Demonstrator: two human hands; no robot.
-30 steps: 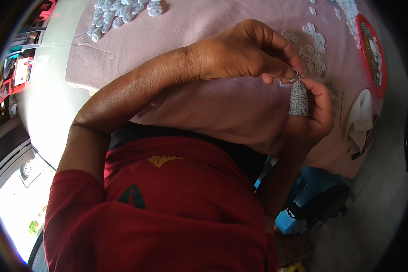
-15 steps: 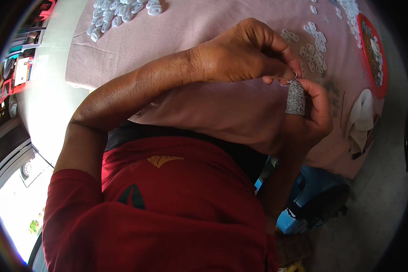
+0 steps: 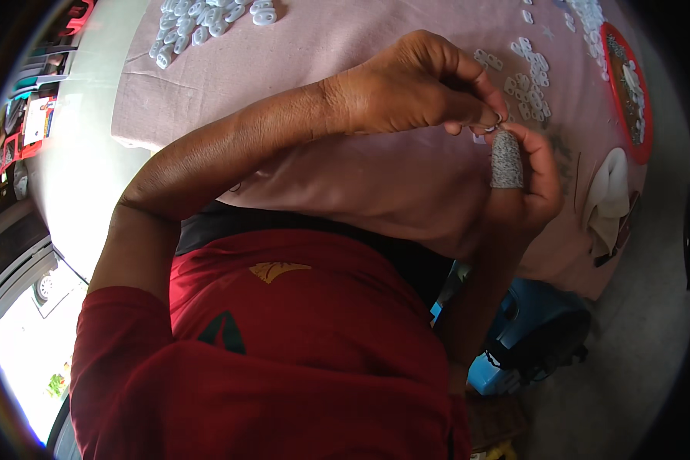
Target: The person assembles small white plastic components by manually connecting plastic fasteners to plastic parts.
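Note:
Over the pink cloth, my left hand (image 3: 414,92) is closed in a pinch, thumb against forefinger. At its fingertips shows a tiny dark, shiny, ring-like piece (image 3: 497,121). My right hand (image 3: 533,172) meets it from below, its fingertips closed at the same piece. A grey speckled knit finger sleeve (image 3: 506,161) covers one finger of the right hand. A bit of white plastic (image 3: 480,139) peeks out just under the left fingertips; whether it is held or lies on the cloth, I cannot tell.
Small white plastic pieces with holes lie in a pile (image 3: 199,21) at the far left and in a group (image 3: 530,80) beyond my hands. A red-rimmed tray (image 3: 645,142) with small parts stands at the right, near a folded white cloth (image 3: 609,199). Pink cloth (image 3: 314,46) covers the table.
My right hand has turned slightly, and its sleeved finger has shifted a little to the right and up. The left hand keeps its pinch in nearly the same place.

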